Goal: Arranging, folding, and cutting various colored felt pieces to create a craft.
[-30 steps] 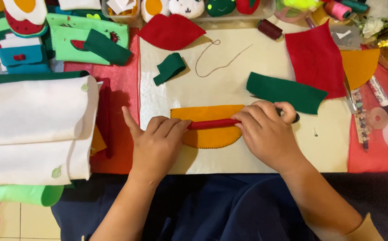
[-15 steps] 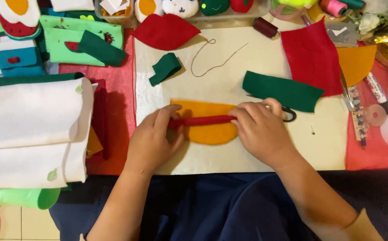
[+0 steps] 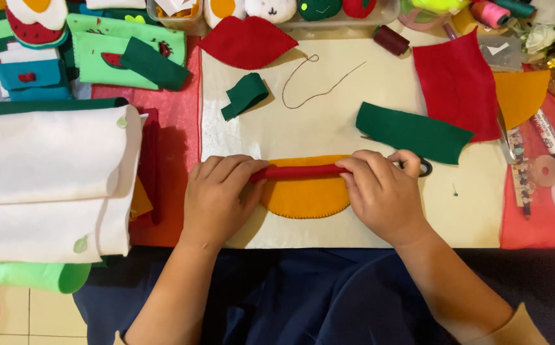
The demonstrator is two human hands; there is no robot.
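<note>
Open cream mat (image 3: 328, 121) beyond the hands, between green felt scrap (image 3: 244, 94) and green strip (image 3: 411, 132).

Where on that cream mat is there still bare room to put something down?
Bare cream mat lies between the dark green scrap and the left hand, and below the brown thread above the red roll. The right edge, by the pens, and the top row are crowded.

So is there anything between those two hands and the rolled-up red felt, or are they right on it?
Nothing visible is in the way. The left hand and the right hand both rest directly on the red felt roll, one at each end, over the orange felt half-circle.
</note>
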